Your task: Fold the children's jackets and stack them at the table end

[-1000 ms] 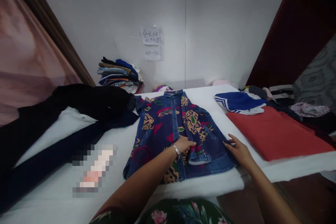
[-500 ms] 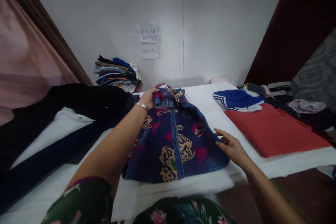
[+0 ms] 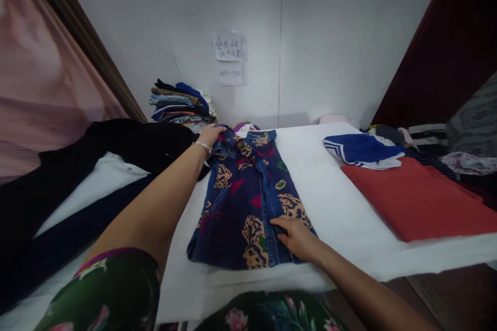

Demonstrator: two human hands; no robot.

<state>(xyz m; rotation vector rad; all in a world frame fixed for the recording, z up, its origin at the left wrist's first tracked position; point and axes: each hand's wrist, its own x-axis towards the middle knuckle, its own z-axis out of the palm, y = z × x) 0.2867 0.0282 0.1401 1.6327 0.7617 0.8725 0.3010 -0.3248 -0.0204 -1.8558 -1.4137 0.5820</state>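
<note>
Printed denim shirt point(image 3: 236, 212) flat on white table point(image 3: 322, 191), front up, directly ahead of wearer. Long axis near-to-far: hem by table's near edge, collar point(image 3: 262, 138) at far end twd wall. Placket point(image 3: 273, 245) runs roughly along that axis, bending a bit left higher up.

Hands on a diagonal across it. L hand point(image 3: 210, 135), w/ silver bracelet point(image 3: 203, 147), at far L corner, arm at long reach: fingers pinched on sleeve cloth, rest of shirt lying to its R & back twd wearer. Sleeve cloth bunched btw L hand & collar.

R hand point(image 3: 298, 238) at near R, touching shirt just R of placket, low down nr hem. Fingers bent, palm down; can't tell if gripping cloth or only pressing. Most of shirt lies L of it & beyond.

So: L hand nearer collar end, R hand nearer hem; shirt body btw them.

Around: black garment point(image 3: 128, 139) L, near L hand; red folded cloth point(image 3: 419, 201) well apart to R, blue-and-white garment point(image 3: 363, 150) on its far L corner.
</note>
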